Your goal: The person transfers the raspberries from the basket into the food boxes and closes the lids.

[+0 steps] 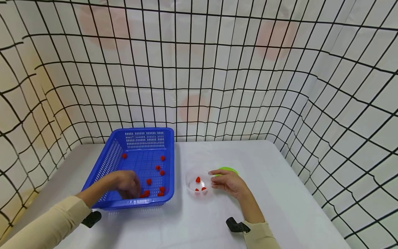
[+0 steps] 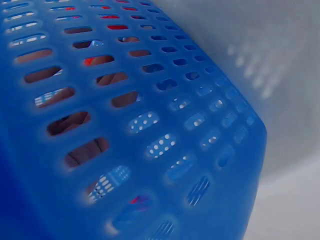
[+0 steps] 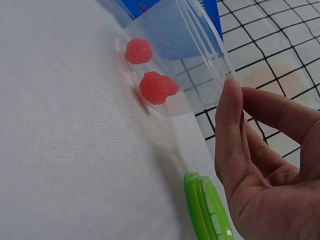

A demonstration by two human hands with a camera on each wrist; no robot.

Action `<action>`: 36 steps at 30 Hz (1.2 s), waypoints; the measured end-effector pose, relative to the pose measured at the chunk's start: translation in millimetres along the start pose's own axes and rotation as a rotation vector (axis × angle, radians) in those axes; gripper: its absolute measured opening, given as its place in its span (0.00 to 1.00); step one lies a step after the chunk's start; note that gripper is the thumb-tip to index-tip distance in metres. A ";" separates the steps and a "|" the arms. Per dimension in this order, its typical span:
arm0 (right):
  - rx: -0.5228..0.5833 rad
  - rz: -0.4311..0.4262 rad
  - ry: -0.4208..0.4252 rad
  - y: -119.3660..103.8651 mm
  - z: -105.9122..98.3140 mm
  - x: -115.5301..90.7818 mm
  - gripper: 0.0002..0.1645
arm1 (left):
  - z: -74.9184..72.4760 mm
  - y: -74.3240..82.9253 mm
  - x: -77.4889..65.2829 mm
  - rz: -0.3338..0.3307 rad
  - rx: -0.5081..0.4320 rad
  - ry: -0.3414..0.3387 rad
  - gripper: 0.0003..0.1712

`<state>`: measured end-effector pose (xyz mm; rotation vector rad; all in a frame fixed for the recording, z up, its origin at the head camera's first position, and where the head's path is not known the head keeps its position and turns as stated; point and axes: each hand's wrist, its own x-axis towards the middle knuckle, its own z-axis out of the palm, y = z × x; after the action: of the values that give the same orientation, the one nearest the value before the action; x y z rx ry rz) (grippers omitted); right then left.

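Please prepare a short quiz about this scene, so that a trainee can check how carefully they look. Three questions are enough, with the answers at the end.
1. Choose one. Where is the left hand?
(a) against the net
(b) inside the basket
(c) on the other wrist

2. Count. How many berries show in the tub?

3. True or false? The right hand holds the tub at its rim, while the lid lies apart from the tub.

Key: 1. b; 2. three, one partly hidden behind another in the right wrist view; 3. true.
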<state>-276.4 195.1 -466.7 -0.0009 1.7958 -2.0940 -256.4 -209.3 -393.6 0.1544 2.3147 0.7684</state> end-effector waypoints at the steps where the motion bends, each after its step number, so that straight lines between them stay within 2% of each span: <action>1: 0.001 0.002 0.001 0.0 0.3 0.0 0.28 | 0.7 0.3 0.1 -0.003 0.007 -0.002 0.09; 9: 0.008 -0.001 0.001 0.4 0.4 0.5 0.29 | 5.2 3.1 3.0 -0.058 0.075 -0.003 0.11; 20: -0.002 -0.003 0.006 1.4 0.2 0.8 0.28 | 11.9 3.8 5.4 -0.036 0.094 0.063 0.06; 29: -0.002 0.000 0.007 1.6 0.3 -0.1 0.27 | 14.9 3.9 6.3 -0.019 0.051 0.093 0.03; 36: -0.006 0.002 0.009 1.4 0.0 0.5 0.27 | 13.8 4.5 7.6 0.015 -0.011 0.089 0.02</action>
<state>-276.5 194.8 -468.1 0.0094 1.8066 -2.0903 -253.7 -196.6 -403.6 0.1359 2.3951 0.8102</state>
